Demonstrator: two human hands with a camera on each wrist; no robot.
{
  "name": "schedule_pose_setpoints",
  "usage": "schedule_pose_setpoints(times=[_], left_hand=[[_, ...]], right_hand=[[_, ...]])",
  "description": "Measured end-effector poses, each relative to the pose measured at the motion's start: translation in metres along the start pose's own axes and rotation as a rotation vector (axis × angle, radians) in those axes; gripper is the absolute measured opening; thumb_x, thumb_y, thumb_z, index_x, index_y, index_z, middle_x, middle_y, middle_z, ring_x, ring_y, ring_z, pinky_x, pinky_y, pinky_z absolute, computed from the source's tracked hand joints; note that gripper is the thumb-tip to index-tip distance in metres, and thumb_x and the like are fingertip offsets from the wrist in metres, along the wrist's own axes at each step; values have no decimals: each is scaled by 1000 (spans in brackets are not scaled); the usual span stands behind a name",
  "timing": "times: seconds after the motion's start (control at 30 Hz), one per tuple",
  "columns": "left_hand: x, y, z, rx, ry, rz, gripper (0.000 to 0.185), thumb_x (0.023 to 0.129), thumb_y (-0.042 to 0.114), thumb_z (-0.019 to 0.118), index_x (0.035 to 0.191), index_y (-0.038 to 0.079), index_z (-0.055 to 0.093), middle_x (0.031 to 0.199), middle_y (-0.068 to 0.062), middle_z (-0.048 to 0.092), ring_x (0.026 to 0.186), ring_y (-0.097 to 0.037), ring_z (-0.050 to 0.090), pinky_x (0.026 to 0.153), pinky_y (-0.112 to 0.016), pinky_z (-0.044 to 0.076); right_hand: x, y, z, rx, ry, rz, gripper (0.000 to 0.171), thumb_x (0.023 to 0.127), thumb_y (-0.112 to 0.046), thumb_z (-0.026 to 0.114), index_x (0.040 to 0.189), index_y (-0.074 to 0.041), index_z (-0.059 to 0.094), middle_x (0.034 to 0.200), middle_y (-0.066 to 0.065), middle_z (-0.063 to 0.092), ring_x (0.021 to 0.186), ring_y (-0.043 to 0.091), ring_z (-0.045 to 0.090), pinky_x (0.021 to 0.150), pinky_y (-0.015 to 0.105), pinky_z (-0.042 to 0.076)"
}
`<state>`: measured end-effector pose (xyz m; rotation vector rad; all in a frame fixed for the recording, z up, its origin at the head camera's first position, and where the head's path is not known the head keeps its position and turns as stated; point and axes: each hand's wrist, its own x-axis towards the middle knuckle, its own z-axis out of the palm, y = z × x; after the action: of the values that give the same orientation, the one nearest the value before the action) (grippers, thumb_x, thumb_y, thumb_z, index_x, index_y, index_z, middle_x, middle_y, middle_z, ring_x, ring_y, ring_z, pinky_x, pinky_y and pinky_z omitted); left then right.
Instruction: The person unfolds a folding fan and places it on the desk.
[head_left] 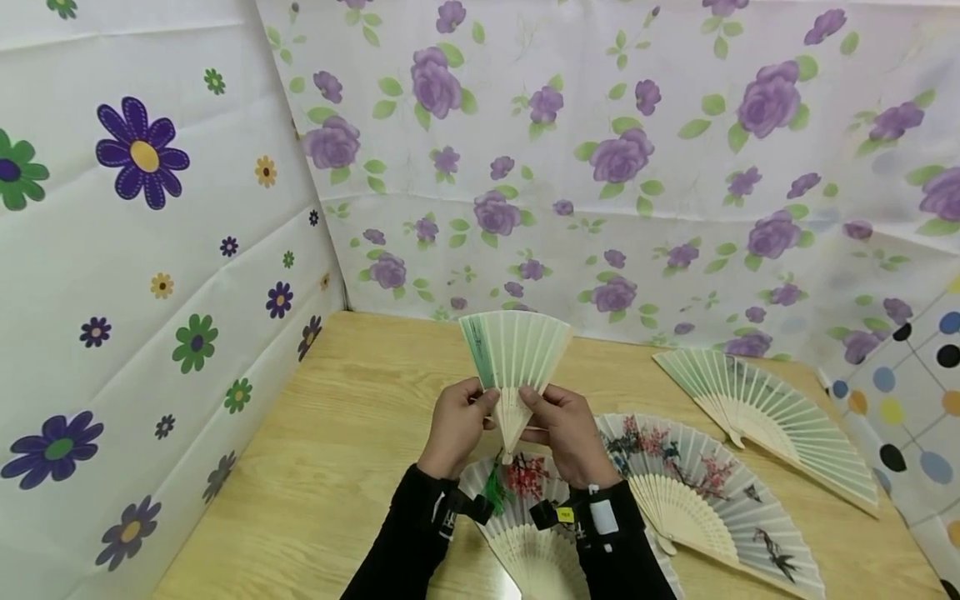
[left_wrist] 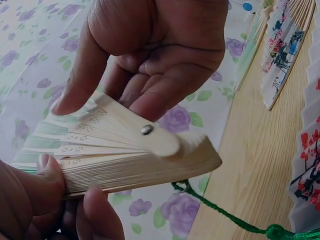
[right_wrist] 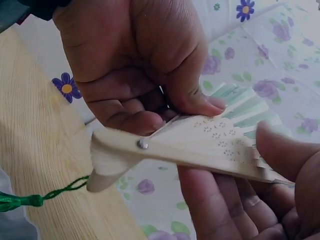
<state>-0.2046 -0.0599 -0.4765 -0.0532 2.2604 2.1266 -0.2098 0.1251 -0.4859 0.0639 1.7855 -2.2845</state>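
Note:
A pale green folding fan (head_left: pixel 525 346), partly spread, is held upright over the table between both hands. My left hand (head_left: pixel 456 425) pinches its left side with the thumb in front, and my right hand (head_left: pixel 567 429) pinches the right side likewise. Light wooden ribs (left_wrist: pixel 120 172) with small cut-out flowers are stacked thick near the left thumb in the left wrist view. A metal rivet (right_wrist: pixel 143 143) joins them at the narrow end. From that end hangs a green tassel (head_left: pixel 493 487) on a cord.
Spread fans lie on the wooden table (head_left: pixel 322 433): one with red blossoms (head_left: pixel 536 542) under the forearms, another blossom-printed fan (head_left: pixel 705 492) to its right, and a green one (head_left: pixel 772 408) farther right. Flowered cloth (head_left: pixel 525 167) walls in the back; more cloth stands at both sides.

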Motion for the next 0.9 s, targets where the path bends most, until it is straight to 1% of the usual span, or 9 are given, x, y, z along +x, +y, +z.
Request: schedule_pose_setpoints(times=[0.07, 0.2, 0.23, 0.4, 0.5, 0.6, 0.7, 0.73, 0.9], left_hand=[[0, 0, 0, 1, -3, -3, 27, 118, 11, 63, 93, 2, 63, 92, -7, 62, 89, -18, 63, 79, -29, 62], [1, -1, -1, 9, 12, -3, 35, 118, 11, 63, 85, 9, 53, 89, -5, 59, 86, -18, 61, 79, -28, 60], [2, -1, -2, 2, 22, -1, 37, 118, 11, 63, 83, 10, 49, 88, -5, 58, 85, -18, 61, 79, -28, 60], [3, 1, -4, -35, 58, 3, 42, 118, 10, 62, 81, 12, 43, 87, -4, 53, 80, -18, 58, 75, -26, 59], [4, 2, -5, -33, 50, 2, 39, 118, 10, 63, 82, 11, 48, 89, -4, 57, 81, -17, 59, 78, -28, 59], [5, 3, -4, -22, 39, 7, 35, 118, 12, 63, 84, 10, 54, 91, -5, 60, 82, -17, 60, 79, -30, 57], [5, 2, -4, -20, 36, 8, 35, 119, 12, 62, 85, 9, 54, 93, -5, 61, 82, -17, 61, 79, -29, 57], [5, 2, -4, -24, 38, 8, 33, 118, 12, 62, 86, 9, 57, 93, -6, 62, 83, -17, 61, 79, -29, 57], [4, 0, -5, -38, 55, 10, 33, 118, 9, 63, 86, 7, 54, 96, -8, 63, 84, -18, 59, 80, -30, 60]], right_hand=[[1, 0, -1, -4, -11, 6, 38, 119, -17, 64, 146, 8, 70, 113, 2, 83, 95, 15, 86, 87, 32, 75], [1, 0, 0, 7, 13, -3, 37, 120, -18, 62, 142, 10, 72, 107, 3, 84, 91, 15, 86, 84, 31, 76], [1, 0, 1, 18, 26, -10, 38, 120, -20, 62, 143, 9, 71, 106, 3, 84, 89, 15, 86, 84, 31, 75], [2, 3, 2, 96, 60, -18, 41, 121, -22, 60, 148, 8, 69, 108, 4, 84, 90, 16, 86, 85, 32, 76], [2, 2, 0, 91, 38, -16, 39, 120, -19, 61, 148, 8, 69, 110, 3, 83, 93, 16, 86, 88, 33, 76], [2, 1, -3, 50, -16, -5, 37, 120, -16, 62, 145, 10, 69, 110, 2, 82, 95, 14, 85, 90, 30, 75], [3, 0, -6, 5, -62, 6, 35, 120, -16, 62, 140, 11, 71, 109, 0, 80, 94, 11, 84, 90, 27, 74], [3, -1, -6, -6, -75, 7, 35, 120, -16, 61, 138, 11, 72, 110, -1, 80, 95, 11, 84, 91, 27, 74], [1, -2, -5, -22, -96, -3, 34, 120, -19, 62, 134, 9, 74, 108, -1, 83, 95, 14, 86, 89, 34, 76]])
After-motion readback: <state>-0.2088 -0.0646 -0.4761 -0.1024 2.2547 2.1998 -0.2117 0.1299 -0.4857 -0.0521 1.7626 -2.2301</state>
